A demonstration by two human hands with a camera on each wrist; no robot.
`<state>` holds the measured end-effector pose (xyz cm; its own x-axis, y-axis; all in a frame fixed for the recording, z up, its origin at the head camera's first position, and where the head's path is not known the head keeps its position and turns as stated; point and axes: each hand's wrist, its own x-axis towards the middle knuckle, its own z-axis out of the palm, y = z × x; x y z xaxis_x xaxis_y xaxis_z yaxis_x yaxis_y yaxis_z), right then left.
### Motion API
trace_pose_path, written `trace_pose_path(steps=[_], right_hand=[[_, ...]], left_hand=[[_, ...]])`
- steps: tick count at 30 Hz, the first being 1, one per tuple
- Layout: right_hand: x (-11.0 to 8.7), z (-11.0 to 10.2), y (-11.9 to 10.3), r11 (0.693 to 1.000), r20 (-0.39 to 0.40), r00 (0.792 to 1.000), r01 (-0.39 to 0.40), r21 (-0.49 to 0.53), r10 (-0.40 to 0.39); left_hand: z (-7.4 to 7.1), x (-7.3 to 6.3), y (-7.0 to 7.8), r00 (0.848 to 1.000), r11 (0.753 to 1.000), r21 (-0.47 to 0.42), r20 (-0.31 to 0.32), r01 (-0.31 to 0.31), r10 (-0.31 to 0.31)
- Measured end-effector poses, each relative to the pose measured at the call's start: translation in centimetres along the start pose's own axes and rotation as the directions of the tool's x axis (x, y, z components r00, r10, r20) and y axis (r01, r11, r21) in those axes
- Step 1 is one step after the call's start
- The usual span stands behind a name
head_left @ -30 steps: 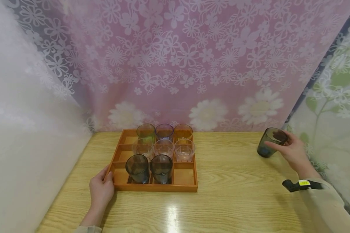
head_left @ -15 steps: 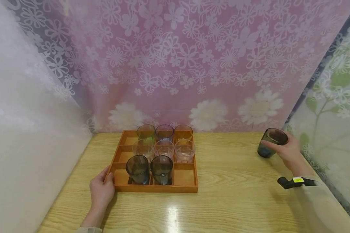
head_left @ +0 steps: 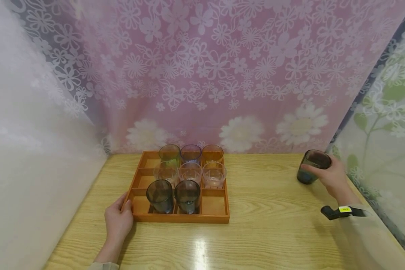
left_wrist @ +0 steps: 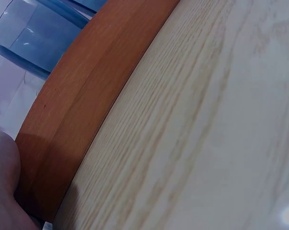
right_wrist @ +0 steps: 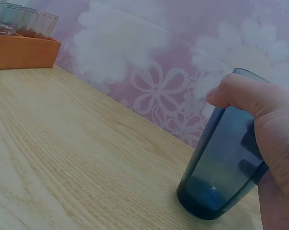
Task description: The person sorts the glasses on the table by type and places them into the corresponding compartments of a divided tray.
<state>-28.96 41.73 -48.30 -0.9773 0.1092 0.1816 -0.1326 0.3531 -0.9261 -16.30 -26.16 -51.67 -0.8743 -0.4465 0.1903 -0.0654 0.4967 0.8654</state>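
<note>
At the right of the head view, my right hand (head_left: 334,182) grips a dark smoky drinking glass (head_left: 305,177), thumb across the near side and fingers round the far side. In the right wrist view this glass (right_wrist: 216,177) leans a little, its base close over the table. My left hand (head_left: 119,222) holds the front left corner of a wooden compartment tray (head_left: 182,218), fingers partly hidden behind its wall. Two dark glasses (head_left: 160,197) occupy the tray's front row. Three clear glasses (head_left: 214,176) fill the middle row. Behind them stand green (head_left: 170,154), purple-blue (head_left: 191,153) and amber (head_left: 213,153) glasses.
The wood-grain table (head_left: 263,210) stretches between the tray and the right hand. A pink flowered curtain (head_left: 202,75) hangs along the back edge. Pale sheets (head_left: 37,150) close off the left side and a leaf-patterned one (head_left: 384,131) the right.
The right wrist has swung slightly left and the thumb has shifted across the glass. The glass itself has barely moved. Left hand and tray stay in place.
</note>
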Motion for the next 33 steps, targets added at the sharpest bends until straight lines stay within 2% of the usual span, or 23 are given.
trace_pose_path(steps=[3,4,14,18,23,33], right_hand=[[0.0,0.2,-0.3,0.996,0.017,1.000,0.017,-0.091,-0.016],[0.0,0.2,-0.4,0.995,0.024,0.999,0.022,-0.093,-0.020],[-0.5,1.7,-3.3,0.998,0.102,0.993,0.063,-0.016,-0.061],[-0.9,2.8,-4.6,0.995,0.121,0.988,0.098,-0.013,-0.096],[-1.3,3.7,-5.9,0.994,0.151,0.983,0.106,-0.006,-0.104],[-2.7,5.7,-8.3,0.980,0.225,0.964,0.108,0.165,-0.144]], left_hand=[[0.0,0.0,0.0,1.000,1.000,-0.009,-0.003,-0.003,0.003],[0.0,0.0,0.0,1.000,1.000,-0.012,-0.005,-0.004,0.004],[0.1,0.1,0.0,1.000,1.000,-0.004,-0.004,-0.007,0.007],[0.0,0.1,0.0,1.000,1.000,-0.006,-0.002,-0.007,0.007],[0.0,0.0,-0.1,1.000,1.000,-0.015,0.009,-0.005,0.005],[0.0,0.1,-0.4,1.000,1.000,-0.017,0.015,-0.016,0.016]])
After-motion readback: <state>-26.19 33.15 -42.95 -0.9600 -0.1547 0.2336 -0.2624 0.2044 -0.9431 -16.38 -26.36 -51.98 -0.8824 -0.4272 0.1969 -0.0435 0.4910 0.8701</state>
